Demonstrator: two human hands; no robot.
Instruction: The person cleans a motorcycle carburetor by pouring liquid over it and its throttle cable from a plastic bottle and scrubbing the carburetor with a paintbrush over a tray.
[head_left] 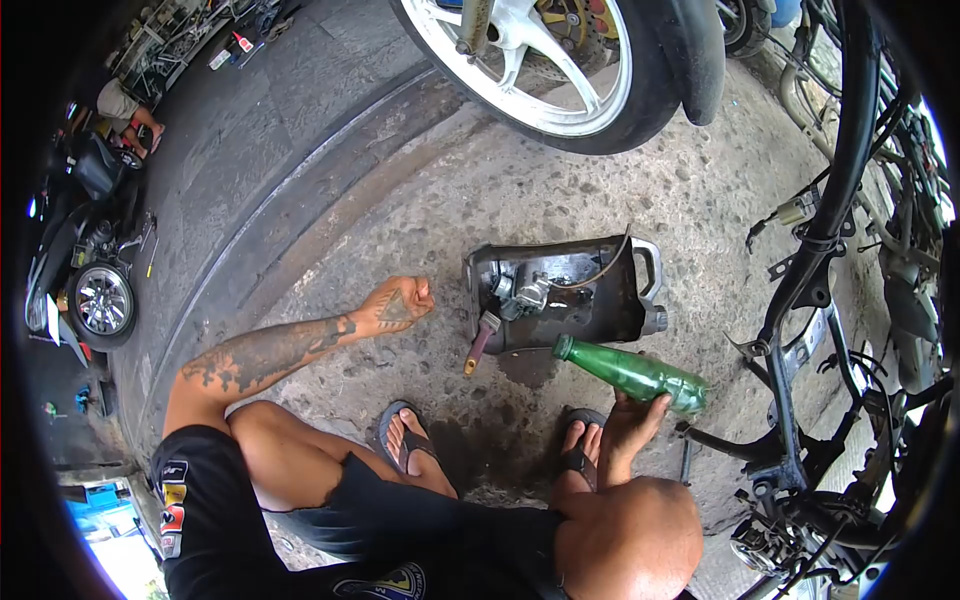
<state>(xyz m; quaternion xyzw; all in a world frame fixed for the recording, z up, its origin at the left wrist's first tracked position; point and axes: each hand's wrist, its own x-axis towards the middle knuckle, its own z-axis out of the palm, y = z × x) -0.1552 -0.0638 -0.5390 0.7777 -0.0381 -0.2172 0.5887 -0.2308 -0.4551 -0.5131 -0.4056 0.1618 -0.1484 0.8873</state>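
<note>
My right hand [635, 425] is wrapped round a green glass bottle [640, 375]. The bottle lies tilted almost level, its neck pointing left over the near right edge of a black cut-open plastic jug [645, 325]. Inside this jug sit a metal carburetor [530, 292] and a thin hose [605, 272], with dark wet fluid on the bottom. A paintbrush [482, 345] leans on the jug's near left rim, handle toward me. Left of the jug, my left hand [400, 302] is closed in a fist above the floor; anything inside it is hidden.
A white motorcycle wheel [520, 50] stands beyond the jug. Bare motorcycle frame tubes [790, 330] with hanging cables fill the right side. At far left is a parked motorcycle [100, 300], with a person [120, 105] behind it. My sandaled feet [415, 445] flank a wet floor patch.
</note>
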